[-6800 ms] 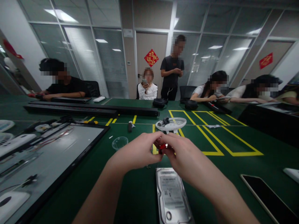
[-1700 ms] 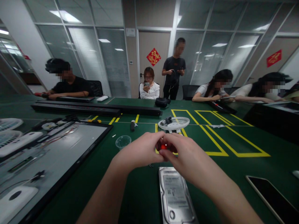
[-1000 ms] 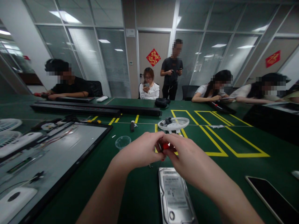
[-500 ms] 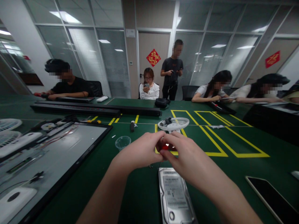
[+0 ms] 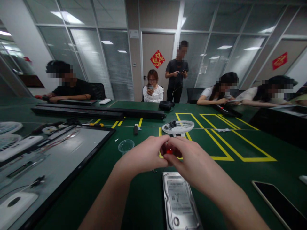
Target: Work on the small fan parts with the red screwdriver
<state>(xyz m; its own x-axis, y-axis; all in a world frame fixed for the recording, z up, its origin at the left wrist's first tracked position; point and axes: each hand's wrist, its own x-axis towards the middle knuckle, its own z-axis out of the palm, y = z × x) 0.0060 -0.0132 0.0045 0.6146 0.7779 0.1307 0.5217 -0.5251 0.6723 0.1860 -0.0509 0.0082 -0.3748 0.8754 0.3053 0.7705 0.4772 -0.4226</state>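
Observation:
Above the far end of a silver hard drive (image 5: 181,204), my two hands meet at the fingertips. My right hand (image 5: 192,155) is closed, thumb and fingers pinching a small red object (image 5: 169,151) whose kind does not show. My left hand (image 5: 147,155) comes in from the other side with its fingers curled closed against the right ones; whatever they grip is hidden behind the hands. The hard drive lies label up on the green table, below and apart from the hands. Tiny dark bits, perhaps screws (image 5: 154,171), lie just beyond it.
A disassembled flat panel (image 5: 72,153) fills the left side. A clear plastic cup (image 5: 126,146) and a white fan grille (image 5: 178,127) stand beyond my hands, a phone (image 5: 278,201) at right. Long black bars (image 5: 100,111) lie farther back. Several people are around the table.
My right fingers have curled and turned slightly around the red object, which sits a little farther left. My left hand and the hard drive have stayed in place.

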